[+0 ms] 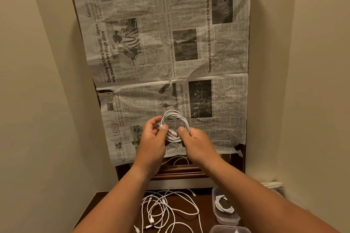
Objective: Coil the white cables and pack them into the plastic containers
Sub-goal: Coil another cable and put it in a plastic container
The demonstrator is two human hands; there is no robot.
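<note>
Both arms are reaching forward, side by side, over the near edge of the newspaper-covered surface. The left hand is curling round the left side of a coiled white cable, its thumb pinning a plug end against the loops. The right hand is pinching the coil's lower right side between thumb and fingers. The coil is hanging between the two hands as a slightly oval ring, its open face turned up toward the person and its longer run pointing to the far edge. Several neat white turns are lying together. Below, loose white cables are sprawling on a lower dark surface, beside a plastic container holding another coil.
</note>
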